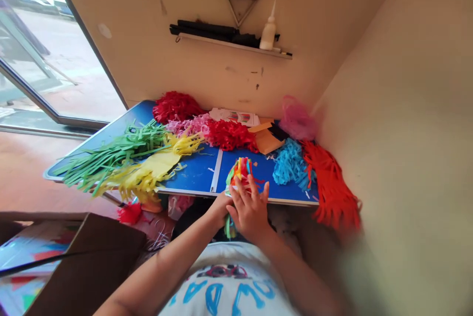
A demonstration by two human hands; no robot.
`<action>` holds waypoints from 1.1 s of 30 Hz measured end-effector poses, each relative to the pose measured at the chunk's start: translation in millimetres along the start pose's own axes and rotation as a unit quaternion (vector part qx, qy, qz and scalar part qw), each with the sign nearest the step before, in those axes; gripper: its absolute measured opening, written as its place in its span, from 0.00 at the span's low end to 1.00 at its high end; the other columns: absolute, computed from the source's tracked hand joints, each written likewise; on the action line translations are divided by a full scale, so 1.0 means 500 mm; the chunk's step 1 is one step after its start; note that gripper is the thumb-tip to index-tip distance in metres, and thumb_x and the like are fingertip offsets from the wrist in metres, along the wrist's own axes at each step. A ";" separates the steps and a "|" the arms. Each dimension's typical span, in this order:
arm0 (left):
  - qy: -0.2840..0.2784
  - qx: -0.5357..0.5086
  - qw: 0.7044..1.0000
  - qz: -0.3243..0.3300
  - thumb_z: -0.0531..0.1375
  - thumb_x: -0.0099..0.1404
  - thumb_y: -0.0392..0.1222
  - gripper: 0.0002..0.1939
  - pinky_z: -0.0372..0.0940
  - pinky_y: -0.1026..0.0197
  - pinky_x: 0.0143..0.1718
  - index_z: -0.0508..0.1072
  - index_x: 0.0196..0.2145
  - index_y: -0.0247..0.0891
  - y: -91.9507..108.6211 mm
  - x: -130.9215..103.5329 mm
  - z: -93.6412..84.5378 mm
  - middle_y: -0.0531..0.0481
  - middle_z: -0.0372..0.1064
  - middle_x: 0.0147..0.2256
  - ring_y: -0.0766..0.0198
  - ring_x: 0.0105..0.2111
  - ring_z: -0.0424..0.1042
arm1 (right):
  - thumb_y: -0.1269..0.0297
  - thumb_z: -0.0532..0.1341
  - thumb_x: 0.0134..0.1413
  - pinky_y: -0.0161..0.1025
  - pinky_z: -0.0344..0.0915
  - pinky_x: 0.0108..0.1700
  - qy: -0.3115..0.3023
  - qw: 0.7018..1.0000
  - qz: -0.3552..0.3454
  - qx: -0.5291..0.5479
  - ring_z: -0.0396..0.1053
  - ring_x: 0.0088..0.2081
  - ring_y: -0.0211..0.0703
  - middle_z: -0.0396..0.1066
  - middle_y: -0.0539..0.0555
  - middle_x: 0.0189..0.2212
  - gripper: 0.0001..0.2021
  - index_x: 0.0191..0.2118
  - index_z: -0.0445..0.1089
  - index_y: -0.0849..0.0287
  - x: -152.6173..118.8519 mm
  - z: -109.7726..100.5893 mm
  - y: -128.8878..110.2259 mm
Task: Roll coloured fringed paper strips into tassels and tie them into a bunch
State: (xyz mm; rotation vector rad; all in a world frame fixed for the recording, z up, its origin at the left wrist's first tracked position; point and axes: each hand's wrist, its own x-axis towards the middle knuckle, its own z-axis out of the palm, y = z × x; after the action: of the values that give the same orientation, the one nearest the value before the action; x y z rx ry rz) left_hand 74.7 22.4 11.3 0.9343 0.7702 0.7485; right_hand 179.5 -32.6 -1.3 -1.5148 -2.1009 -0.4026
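Note:
A multicoloured tassel bundle of fringed strips (244,164) is held over the front edge of the blue table (195,170). Its top shows red, orange, yellow, green and blue, and green-blue ends hang below my hands. My left hand (220,206) is closed around its middle, its fingers partly hidden. Across the bundle lies my right hand (251,212), fingers stretched out and apart, touching it from above. Nearby on the table are blue fringe (291,162), red fringe (231,134) and yellow fringe (158,168).
Green strips (114,151) spread over the table's left side. Orange-red fringe (336,188) hangs off the right end, below a pink plastic bag (297,121). A wall shelf (236,45) carries a glue bottle (268,32). At lower left stands a cardboard box (88,262).

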 end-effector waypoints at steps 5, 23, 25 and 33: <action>-0.011 -0.134 0.988 -0.081 0.64 0.51 0.36 0.15 0.71 0.61 0.31 0.76 0.38 0.30 -0.013 0.024 -0.010 0.45 0.77 0.26 0.55 0.30 0.78 | 0.70 0.60 0.53 0.61 0.53 0.65 0.008 0.983 0.070 0.171 0.36 0.70 0.63 0.33 0.57 0.72 0.39 0.70 0.47 0.52 -0.017 0.045 0.038; 0.214 0.465 0.800 0.313 0.59 0.64 0.46 0.16 0.67 0.47 0.51 0.74 0.49 0.42 -0.041 0.087 -0.226 0.42 0.75 0.47 0.52 0.48 0.73 | 0.48 0.65 0.51 0.68 0.40 0.65 -0.290 0.947 0.064 0.123 0.44 0.69 0.62 0.47 0.54 0.69 0.44 0.70 0.45 0.43 0.145 0.013 0.239; 0.239 0.474 0.785 0.319 0.58 0.66 0.47 0.14 0.70 0.51 0.46 0.74 0.47 0.40 -0.042 0.100 -0.255 0.43 0.76 0.43 0.54 0.44 0.75 | 0.47 0.61 0.57 0.66 0.38 0.66 -0.255 0.957 0.043 0.132 0.55 0.65 0.58 0.62 0.53 0.63 0.30 0.65 0.58 0.42 0.206 -0.008 0.278; 0.236 0.557 0.714 0.353 0.59 0.66 0.45 0.10 0.69 0.57 0.38 0.74 0.44 0.44 -0.050 0.104 -0.255 0.48 0.78 0.37 0.57 0.36 0.77 | 0.66 0.55 0.65 0.47 0.56 0.60 -0.246 0.959 0.116 -0.072 0.63 0.59 0.53 0.66 0.64 0.59 0.19 0.59 0.67 0.62 0.608 0.204 0.438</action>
State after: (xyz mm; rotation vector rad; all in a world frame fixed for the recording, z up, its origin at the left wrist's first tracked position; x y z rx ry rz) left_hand 1.0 107.3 -72.5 2.2840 1.3940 1.2334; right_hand 287.9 332.9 73.6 -2.0954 -2.2497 -0.0954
